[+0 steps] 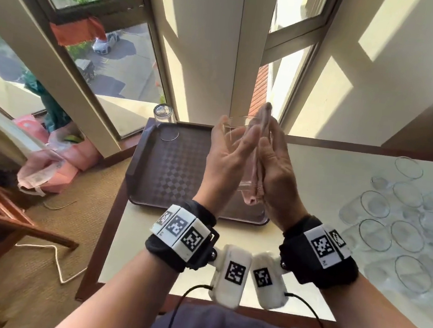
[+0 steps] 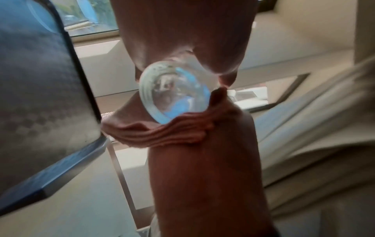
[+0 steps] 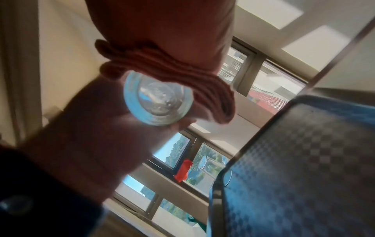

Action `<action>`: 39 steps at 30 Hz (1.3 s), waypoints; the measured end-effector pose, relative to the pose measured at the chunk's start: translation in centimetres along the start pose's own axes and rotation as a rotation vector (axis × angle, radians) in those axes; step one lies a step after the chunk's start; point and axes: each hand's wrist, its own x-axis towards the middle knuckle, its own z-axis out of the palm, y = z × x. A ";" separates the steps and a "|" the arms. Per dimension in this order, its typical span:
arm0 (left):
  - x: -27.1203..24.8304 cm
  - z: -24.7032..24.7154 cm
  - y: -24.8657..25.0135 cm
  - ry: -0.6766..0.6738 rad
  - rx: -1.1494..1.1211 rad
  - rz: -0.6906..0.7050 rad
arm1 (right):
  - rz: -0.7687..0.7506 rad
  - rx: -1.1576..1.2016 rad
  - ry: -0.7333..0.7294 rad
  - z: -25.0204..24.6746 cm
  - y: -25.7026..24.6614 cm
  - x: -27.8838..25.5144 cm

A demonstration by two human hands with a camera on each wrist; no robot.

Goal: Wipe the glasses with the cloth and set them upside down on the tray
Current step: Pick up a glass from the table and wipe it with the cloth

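Above the dark checkered tray (image 1: 183, 171), my two hands hold a clear glass (image 1: 236, 124) tilted, with its rim away from me and its thick base (image 2: 174, 97) toward my wrists. My left hand (image 1: 224, 154) grips the glass, thumb on one side and fingers on the other. My right hand (image 1: 275, 169) lies flat with straight fingers and presses a pink cloth (image 1: 263, 115) against the glass's right side. The cloth (image 2: 162, 134) bunches round the base (image 3: 158, 99). One wiped glass (image 1: 163, 117) stands upside down at the tray's far left corner.
Several clear glasses (image 1: 403, 221) stand upright on the cream table (image 1: 315, 173) to the right of the tray. Windows and a pillar rise just behind the table. Pink bags (image 1: 51, 163) and a wooden chair (image 1: 6, 217) are on the floor to the left.
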 end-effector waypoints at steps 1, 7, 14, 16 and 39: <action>-0.1 -0.1 0.0 -0.041 -0.064 0.012 | 0.035 0.112 -0.029 0.0 -0.4 -0.3; 0.2 -1.2 0.3 -0.113 -0.015 -0.071 | 0.102 0.208 -0.003 -1.1 -0.8 -0.6; 0.7 0.2 0.5 -0.022 0.097 -0.008 | -0.181 -0.327 0.101 -0.2 0.9 0.8; 0.8 0.1 0.2 -0.048 0.048 0.034 | -0.092 -0.113 0.035 -0.4 0.7 0.9; -0.6 -1.2 -0.4 -0.141 -0.143 0.000 | 0.071 0.137 0.008 -0.8 -0.3 -0.7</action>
